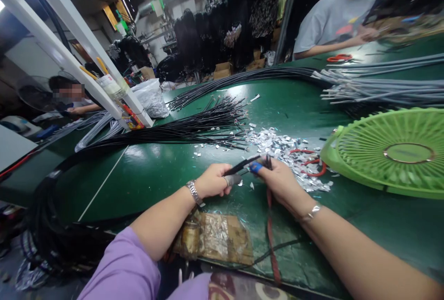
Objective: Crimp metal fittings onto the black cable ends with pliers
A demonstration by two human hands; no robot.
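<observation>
Black wires [240, 166] slant away rightward (shallowly), pinched by left fingers [232, 180] and right fingers [256, 167].

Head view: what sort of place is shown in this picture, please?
Probably a cable-processing workshop: black cables and gray cables lie in bundles on a green worktable, with many silvery scraps scattered near the black cables' ends.

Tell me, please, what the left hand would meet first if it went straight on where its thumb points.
The left hand would probably meet the right hand, at its blue-wrapped thumb; exact depth is unclear.
</observation>
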